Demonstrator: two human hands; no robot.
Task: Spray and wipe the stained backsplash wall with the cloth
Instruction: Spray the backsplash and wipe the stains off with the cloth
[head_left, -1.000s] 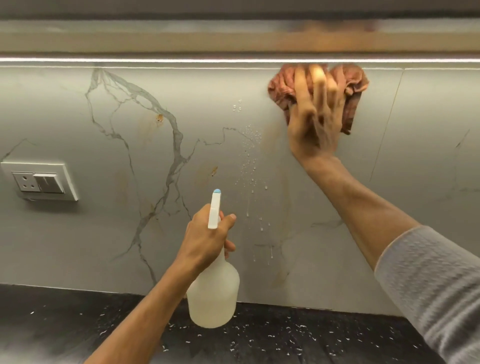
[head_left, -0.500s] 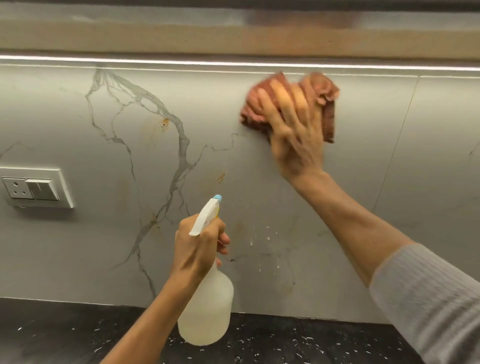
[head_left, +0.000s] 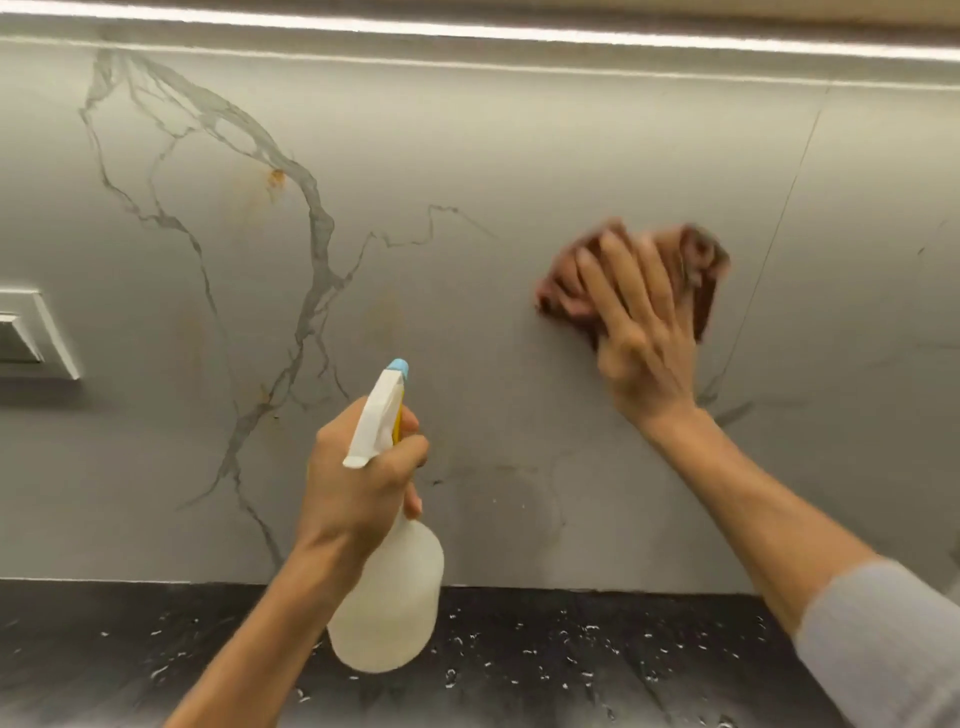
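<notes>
The grey marble-veined backsplash wall (head_left: 467, 130) fills the view, with an orange stain (head_left: 276, 177) on a vein at upper left and fainter brownish marks lower down. My right hand (head_left: 636, 338) presses a reddish-brown cloth (head_left: 698, 260) flat against the wall right of centre; both are motion-blurred. My left hand (head_left: 358, 478) grips the neck of a white spray bottle (head_left: 389, 608) with a blue-tipped nozzle (head_left: 399, 366) pointing up toward the wall, held just above the counter.
A black speckled countertop (head_left: 571, 654) runs along the bottom. A white switch and socket plate (head_left: 31, 338) sits on the wall at the left edge. A lit strip (head_left: 467, 31) runs under the cabinet at the top.
My right hand has swept the cloth down and to the right from the top of the wall. The droplets seen earlier on the wall are wiped away. The bottle has stayed in my left hand.
</notes>
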